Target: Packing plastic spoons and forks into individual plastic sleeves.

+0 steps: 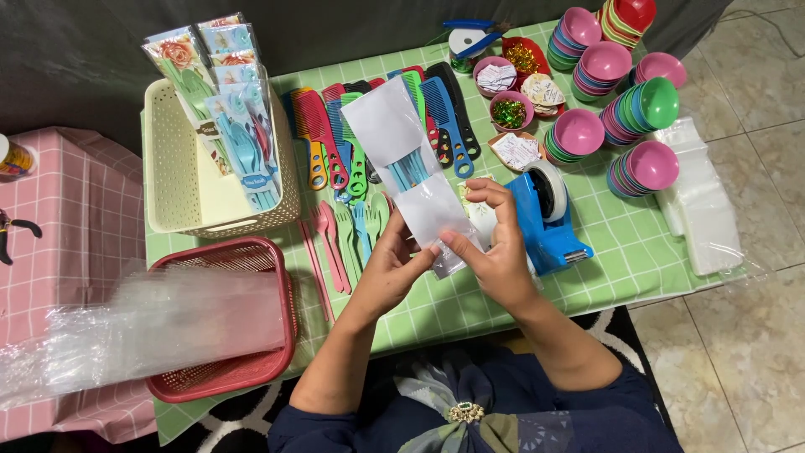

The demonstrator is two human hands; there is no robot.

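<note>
Tabletop (637, 252), green checked cloth. Near its front left corner sits a red basket (277, 335) with a stack of clear bags (142, 327) lying across it; behind that, toward the back left corner, a cream basket (168, 159) holds finished packs standing on end. Stacks of coloured bowls (625, 92) fill the back right corner, and a pile of clear sleeves (704, 210) lies at the right edge. Combs (377, 126) lie fanned along the back-middle, with plastic spoons and forks (344, 231) just in front of them. A blue tape dispenser (545, 218) stands right of centre, touching or just beside the right hand. Over the tabletop's front-middle both hands hold up a clear packet (407, 164) with a white card and light-blue cutlery inside, tilted toward the back left. Left hand (394, 264): grip clamped on the packet's lower left edge. Right hand (499, 243): grip pinched together on the lower fold. Judgement: the packet is held at its bottom only; a loose pinch could let the cutlery slide out or the card skew. The dispenser crowds the right hand; the spoons lie directly beneath.
</note>
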